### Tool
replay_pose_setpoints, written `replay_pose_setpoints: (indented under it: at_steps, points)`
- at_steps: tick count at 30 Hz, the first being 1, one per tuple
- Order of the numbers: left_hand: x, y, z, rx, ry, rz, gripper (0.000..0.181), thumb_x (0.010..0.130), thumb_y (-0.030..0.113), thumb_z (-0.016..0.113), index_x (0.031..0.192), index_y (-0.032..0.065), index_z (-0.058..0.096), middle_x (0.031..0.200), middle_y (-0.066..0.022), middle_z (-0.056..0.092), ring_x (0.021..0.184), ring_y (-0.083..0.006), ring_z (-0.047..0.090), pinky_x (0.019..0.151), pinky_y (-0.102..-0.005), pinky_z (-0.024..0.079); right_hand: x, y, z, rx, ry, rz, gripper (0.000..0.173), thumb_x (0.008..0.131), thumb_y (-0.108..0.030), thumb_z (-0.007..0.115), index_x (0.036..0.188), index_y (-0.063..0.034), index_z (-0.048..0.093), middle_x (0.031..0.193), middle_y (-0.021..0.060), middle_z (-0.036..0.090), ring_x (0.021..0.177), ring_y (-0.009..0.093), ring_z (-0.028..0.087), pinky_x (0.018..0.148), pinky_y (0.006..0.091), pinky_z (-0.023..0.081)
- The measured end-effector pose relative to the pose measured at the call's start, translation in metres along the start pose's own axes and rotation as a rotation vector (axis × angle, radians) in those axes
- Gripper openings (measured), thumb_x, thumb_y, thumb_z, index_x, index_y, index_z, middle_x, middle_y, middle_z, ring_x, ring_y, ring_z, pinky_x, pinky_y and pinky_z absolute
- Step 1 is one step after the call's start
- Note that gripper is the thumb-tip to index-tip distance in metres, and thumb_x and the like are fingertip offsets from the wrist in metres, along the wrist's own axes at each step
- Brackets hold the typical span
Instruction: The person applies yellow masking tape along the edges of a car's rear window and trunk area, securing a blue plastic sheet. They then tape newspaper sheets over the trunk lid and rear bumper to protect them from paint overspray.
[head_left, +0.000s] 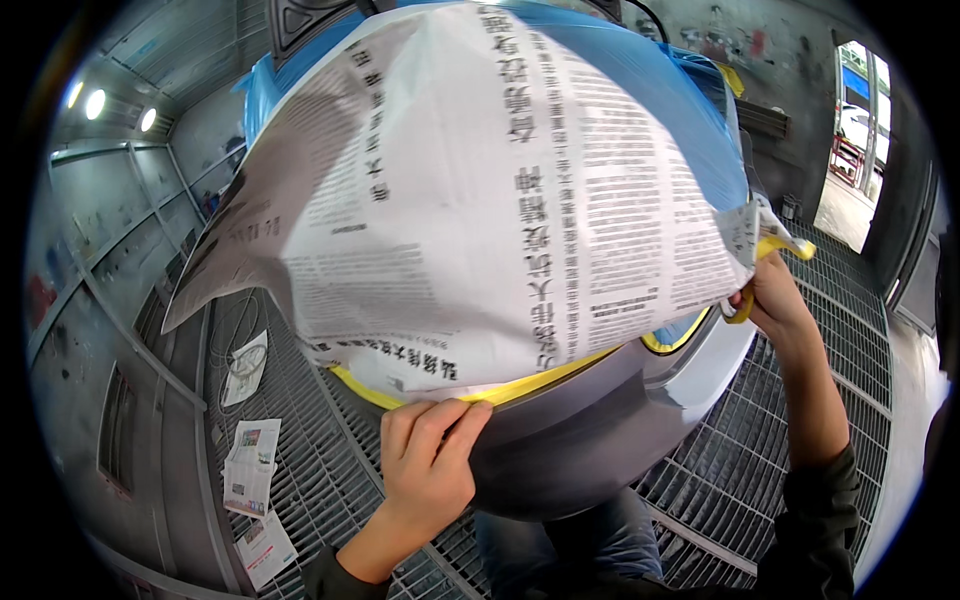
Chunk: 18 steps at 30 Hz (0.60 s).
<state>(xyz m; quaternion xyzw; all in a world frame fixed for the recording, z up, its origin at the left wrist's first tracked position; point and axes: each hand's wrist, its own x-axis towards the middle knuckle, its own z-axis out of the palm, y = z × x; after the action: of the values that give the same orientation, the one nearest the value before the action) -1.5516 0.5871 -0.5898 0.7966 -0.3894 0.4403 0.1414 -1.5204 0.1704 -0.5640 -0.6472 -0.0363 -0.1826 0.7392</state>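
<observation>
A large printed newspaper sheet (472, 195) billows over a car's painted end, and its near edge carries yellow masking tape (536, 382). On that taped edge rest the fingertips of my left hand (431, 450), slightly spread, just above the grey bumper (577, 450). My right hand (776, 296) grips the bunched right corner of the newspaper, where loose yellow tape curls around the fingers. The fingertips there are partly hidden by paper and tape. Beside it, a yellow-edged blue film patch (675, 331) covers a recess in the bodywork.
Blue plastic film (637, 71) covers the car behind the newspaper. Metal floor grating (840, 315) surrounds the bumper. At left lie loose printed sheets (251, 469) and a coiled cable or hose (232, 337) near the wall (120, 247). An open doorway (851, 157) stands at right.
</observation>
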Motion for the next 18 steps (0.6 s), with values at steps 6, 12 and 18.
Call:
replay_pose_setpoints:
  at_steps: [6,12,18]
  points:
    - [0.003,0.007,0.006,0.104,0.016,0.012,0.037,0.075,0.001,0.064,0.110,0.0074,0.073,0.097,-0.0037,0.057,0.087,-0.0247,0.051,0.075,-0.0391,0.042,0.018,0.008,-0.002,0.009,-0.109,0.062,0.007,0.094,-0.004,0.058,0.098,0.0003,0.061,0.071,0.0040,0.065,0.049,0.007,0.059,0.045,0.0198,0.049]
    - [0.010,0.011,0.005,0.115,-0.065,0.022,0.037,0.077,0.003,0.064,0.113,0.0090,0.074,0.102,-0.0021,0.058,0.089,-0.0233,0.051,0.078,-0.0392,0.041,0.026,0.016,0.004,-0.002,-0.085,0.121,0.005,0.093,-0.001,0.058,0.095,0.0013,0.062,0.073,0.0060,0.064,0.051,0.009,0.058,0.042,0.0202,0.044]
    - [0.033,0.030,0.007,0.099,-0.164,0.035,0.041,0.079,-0.004,0.062,0.118,0.0057,0.071,0.108,-0.0069,0.059,0.094,-0.0277,0.051,0.085,-0.0422,0.040,0.030,0.021,0.007,0.024,-0.113,0.164,0.007,0.093,-0.001,0.059,0.097,0.0032,0.063,0.074,0.0072,0.065,0.052,0.009,0.059,0.042,0.0197,0.044]
